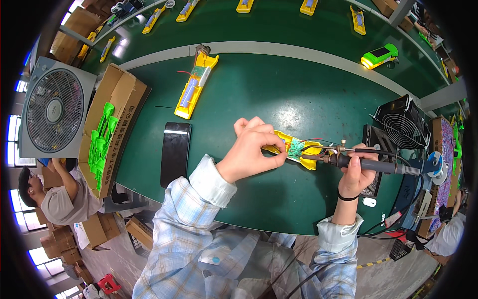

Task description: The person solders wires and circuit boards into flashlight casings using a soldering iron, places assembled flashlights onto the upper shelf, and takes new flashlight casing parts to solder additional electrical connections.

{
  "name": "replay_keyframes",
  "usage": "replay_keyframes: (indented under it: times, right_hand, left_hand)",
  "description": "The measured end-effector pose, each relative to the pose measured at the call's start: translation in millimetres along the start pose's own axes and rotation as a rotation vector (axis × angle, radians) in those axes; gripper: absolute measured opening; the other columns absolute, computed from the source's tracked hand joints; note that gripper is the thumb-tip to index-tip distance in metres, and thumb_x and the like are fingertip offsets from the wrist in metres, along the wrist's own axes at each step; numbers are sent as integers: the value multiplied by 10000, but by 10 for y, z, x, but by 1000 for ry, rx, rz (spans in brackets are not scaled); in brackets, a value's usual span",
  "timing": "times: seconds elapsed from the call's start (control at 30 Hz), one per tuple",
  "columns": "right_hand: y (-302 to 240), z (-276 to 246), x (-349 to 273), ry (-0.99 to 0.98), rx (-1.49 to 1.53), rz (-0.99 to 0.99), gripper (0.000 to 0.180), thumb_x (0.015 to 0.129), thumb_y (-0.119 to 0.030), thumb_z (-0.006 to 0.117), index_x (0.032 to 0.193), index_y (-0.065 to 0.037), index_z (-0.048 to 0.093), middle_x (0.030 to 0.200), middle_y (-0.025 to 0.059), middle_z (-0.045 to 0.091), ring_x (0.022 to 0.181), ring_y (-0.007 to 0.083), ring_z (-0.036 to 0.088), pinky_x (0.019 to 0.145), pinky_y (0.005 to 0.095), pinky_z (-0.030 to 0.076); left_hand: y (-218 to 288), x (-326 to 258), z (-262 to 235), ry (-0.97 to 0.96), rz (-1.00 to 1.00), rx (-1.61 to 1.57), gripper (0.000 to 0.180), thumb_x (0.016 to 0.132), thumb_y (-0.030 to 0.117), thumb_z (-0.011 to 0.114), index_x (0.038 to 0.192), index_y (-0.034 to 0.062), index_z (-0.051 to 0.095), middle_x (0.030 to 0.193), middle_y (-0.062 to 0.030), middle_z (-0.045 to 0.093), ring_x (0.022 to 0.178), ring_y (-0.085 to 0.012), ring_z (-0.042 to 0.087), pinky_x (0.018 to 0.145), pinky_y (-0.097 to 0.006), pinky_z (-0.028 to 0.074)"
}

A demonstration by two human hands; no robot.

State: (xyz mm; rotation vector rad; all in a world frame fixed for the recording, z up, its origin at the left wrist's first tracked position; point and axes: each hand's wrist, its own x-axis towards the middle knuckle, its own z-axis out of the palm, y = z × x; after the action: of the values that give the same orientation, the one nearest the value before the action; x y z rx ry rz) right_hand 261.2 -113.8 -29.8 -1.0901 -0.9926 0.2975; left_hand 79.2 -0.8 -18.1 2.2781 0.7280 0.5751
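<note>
From the head view, the left hand (251,152) is curled narrow, fingertips pinching down on the yellow casing (294,148) at the middle of the green table (279,94), apparently steadying its small circuit board (298,145). At three o'clock from it, the right hand (357,174) is wrapped around a soldering iron (366,163), tip laid level toward the board. A black phone (175,153) lies flat at nine o'clock of the left hand. At eleven o'clock lies another yellow casing (195,85); a box of green parts (101,143) sits far left.
</note>
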Motion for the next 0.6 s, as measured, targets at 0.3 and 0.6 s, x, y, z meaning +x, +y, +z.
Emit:
replay_keyframes:
  times: [0.3, 0.6]
  right_hand:
    - [12, -23, -40, -11, -6, 90, 122, 731, -55, 510, 811, -8, 431, 738, 89, 471, 596, 96, 400, 540, 209, 337]
    - [13, -37, -56, -21, -42, 82, 139, 724, -54, 516, 818, -10, 425, 727, 93, 479, 636, 125, 428, 582, 236, 354]
  left_hand:
    - [-3, -4, -4, -3, 2, 0, 75, 570, 156, 647, 583, 115, 585, 553, 49, 427, 650, -104, 376, 696, -289, 200]
    - [-3, -1, -3, -5, 4, 7, 72, 563, 153, 648, 586, 119, 589, 560, 51, 432, 655, -105, 377, 696, -291, 199]
